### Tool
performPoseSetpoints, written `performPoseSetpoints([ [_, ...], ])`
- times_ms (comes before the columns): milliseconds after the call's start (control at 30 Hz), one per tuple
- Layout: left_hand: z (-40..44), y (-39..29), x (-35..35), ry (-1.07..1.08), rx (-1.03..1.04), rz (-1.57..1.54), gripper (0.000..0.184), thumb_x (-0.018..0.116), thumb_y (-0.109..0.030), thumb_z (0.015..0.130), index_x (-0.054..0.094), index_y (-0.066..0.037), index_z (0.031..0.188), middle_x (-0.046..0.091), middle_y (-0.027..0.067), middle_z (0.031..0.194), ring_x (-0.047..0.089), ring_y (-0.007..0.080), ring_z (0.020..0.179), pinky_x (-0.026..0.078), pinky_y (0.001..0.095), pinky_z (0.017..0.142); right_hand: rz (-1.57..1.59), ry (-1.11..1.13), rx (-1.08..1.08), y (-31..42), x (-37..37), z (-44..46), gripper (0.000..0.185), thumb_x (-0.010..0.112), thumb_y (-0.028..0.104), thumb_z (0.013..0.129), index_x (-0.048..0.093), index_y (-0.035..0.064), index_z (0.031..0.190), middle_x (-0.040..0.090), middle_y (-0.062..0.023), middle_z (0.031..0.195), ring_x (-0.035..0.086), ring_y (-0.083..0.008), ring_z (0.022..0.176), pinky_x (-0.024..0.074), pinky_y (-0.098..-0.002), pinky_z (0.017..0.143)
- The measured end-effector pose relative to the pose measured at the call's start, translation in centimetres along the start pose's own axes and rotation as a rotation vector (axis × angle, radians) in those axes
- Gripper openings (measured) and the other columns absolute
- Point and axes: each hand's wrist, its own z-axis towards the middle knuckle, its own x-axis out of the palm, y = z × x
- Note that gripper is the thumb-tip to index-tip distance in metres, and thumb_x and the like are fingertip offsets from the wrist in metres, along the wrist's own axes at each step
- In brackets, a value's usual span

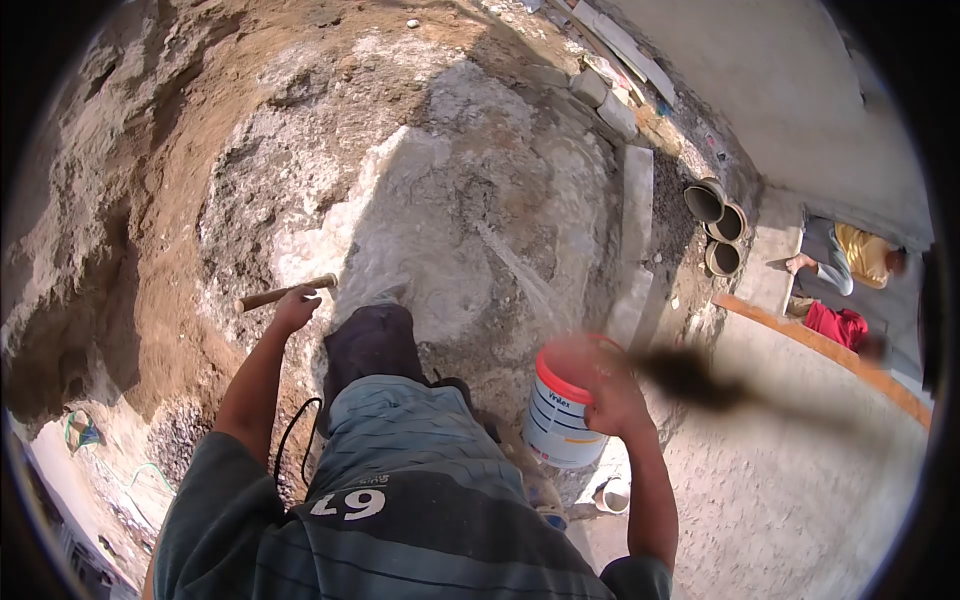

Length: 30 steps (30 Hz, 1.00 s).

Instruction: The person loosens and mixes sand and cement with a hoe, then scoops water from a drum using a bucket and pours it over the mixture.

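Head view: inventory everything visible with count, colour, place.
Bucket: one, white and red, right of centre
Liquid stream: one, whitish, above bucket
Stick: one, brown, at left hand
Ground patch: one, pale grey, centre
Round containers: three, grey, right
Blocks: several, grey, upper right
Board: one, orange, right
People: two, yellow and red tops, far right
Blurred shape: one, dark, beside bucket
Trouser leg: one, dark, centre
Shirt: one, grey, bottom
Left hand: one, bare, at stick
Right hand: one, bare, on bucket

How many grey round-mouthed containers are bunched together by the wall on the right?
3: the upper-left container, the middle container just below and right of it, and the lowest container. More could be hidden behind them.
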Motion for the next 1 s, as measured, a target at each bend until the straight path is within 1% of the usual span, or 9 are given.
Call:
performPoseSetpoints([
  [267, 1.3, -0.4, 0.2, 0.014, 0.027, -0.001, 0.038, 0.07, -0.024, 0.083, 0.063, 0.002, 0.11, 0.066, 0.0091, 0.079, 0.063, 0.0142, 0.063, 0.05, 0.0302, 0.054, 0.035, -0.057, -0.075, -1.3, -1.3, 1.1, 0.031, 0.059, 0.022, 0.063, 0.072, 0.0069, 0.087, 0.066, -0.0213, 0.075, 0.065, -0.0376, 0.078, 0.0525, -0.0476, 0.075],
  [367, 0.6, -2.1, -0.3, 0.04, -0.015, -0.008, 0.036, 0.069, -0.024, 0.084, 0.064, 0.002, 0.109, 0.065, 0.0075, 0.077, 0.062, 0.0135, 0.063, 0.05, 0.0293, 0.053, 0.148, -0.037, 0.043, -0.2, -4.2, 1.3, 0.03, 0.058, 0.019, 0.062, 0.072, 0.0063, 0.086, 0.065, -0.0222, 0.075, 0.065, -0.0381, 0.079, 0.0523, -0.048, 0.075],
  [400, 0.8, -1.7, -0.4, 0.05, -0.029, -0.007, 0.043, 0.071, -0.028, 0.083, 0.064, 0.001, 0.114, 0.069, 0.0126, 0.08, 0.065, 0.0171, 0.063, 0.052, 0.032, 0.06, 0.12, -0.034, 0.063, 0.8, -5.4, 1.1, 0.03, 0.058, 0.017, 0.061, 0.071, 0.0064, 0.086, 0.065, -0.0224, 0.075, 0.065, -0.0387, 0.079, 0.0523, -0.0482, 0.076],
  [533, 0.9, -0.6, -0.7, 0.072, -0.071, -0.113, 0.039, 0.069, -0.027, 0.085, 0.063, 0.001, 0.112, 0.069, 0.0084, 0.084, 0.063, 0.0147, 0.061, 0.05, 0.0288, 0.054, 0.057, 0.007, 0.245, 3.8, -10.9, 1.3, 0.033, 0.057, 0.012, 0.062, 0.073, 0.0102, 0.09, 0.068, -0.0215, 0.083, 0.065, -0.0404, 0.086, 0.0527, -0.0471, 0.081],
  [633, 1.0, -1.4, -0.7, 0.09, -0.114, -0.137, 0.033, 0.067, -0.026, 0.086, 0.064, -0.001, 0.109, 0.068, 0.006, 0.084, 0.062, 0.0134, 0.06, 0.046, 0.0261, 0.046, 0.029, 0.185, 0.21, 1.1, -10.3, 1.7, 0.032, 0.057, 0.012, 0.06, 0.075, 0.0103, 0.087, 0.067, -0.0233, 0.081, 0.065, -0.0405, 0.084, 0.0529, -0.0458, 0.082],
  [833, 2.5, -2.7, -0.8, 0.124, -0.158, -0.096, 0.042, 0.067, -0.025, 0.086, 0.061, -0.001, 0.119, 0.069, 0.0093, 0.088, 0.063, 0.0151, 0.062, 0.048, 0.0297, 0.048, 0.06, 0.248, 0.271, 1.1, -11.7, -0.6, 0.03, 0.057, 0.013, 0.058, 0.073, 0.0035, 0.081, 0.067, -0.0246, 0.081, 0.066, -0.0407, 0.084, 0.0531, -0.0451, 0.082],
  [900, 2.9, -3.5, -0.6, 0.139, -0.1, -0.038, 0.043, 0.067, -0.026, 0.086, 0.06, -0.001, 0.12, 0.069, 0.0092, 0.085, 0.063, 0.0147, 0.063, 0.048, 0.03, 0.048, 0.081, 0.298, 0.315, 1.2, -11.4, -1.9, 0.029, 0.056, 0.014, 0.058, 0.073, 0.0024, 0.08, 0.067, -0.0246, 0.081, 0.066, -0.0404, 0.083, 0.0532, -0.045, 0.081],
  [967, 6.0, -1.3, 0.0, 0.194, 0.189, 0.175, 0.042, 0.068, -0.025, 0.084, 0.062, 0.0, 0.117, 0.068, 0.0086, 0.082, 0.063, 0.0144, 0.063, 0.049, 0.0298, 0.049, 0.104, 0.285, 0.374, 0.9, -10.5, -3.9, 0.029, 0.056, 0.015, 0.058, 0.072, 0.0016, 0.078, 0.067, -0.0246, 0.081, 0.067, -0.0399, 0.083, 0.0533, -0.0449, 0.081],
  [1000, 5.4, -3.5, 0.5, 0.202, -0.082, -0.09, 0.039, 0.068, -0.024, 0.083, 0.063, 0.001, 0.114, 0.068, 0.0083, 0.079, 0.062, 0.0148, 0.062, 0.049, 0.0296, 0.049, 0.118, 0.257, 0.405, 0.9, -9.2, -5.2, 0.029, 0.056, 0.015, 0.058, 0.072, 0.0014, 0.078, 0.068, -0.0245, 0.081, 0.067, -0.0396, 0.083, 0.0534, -0.0449, 0.08],
])
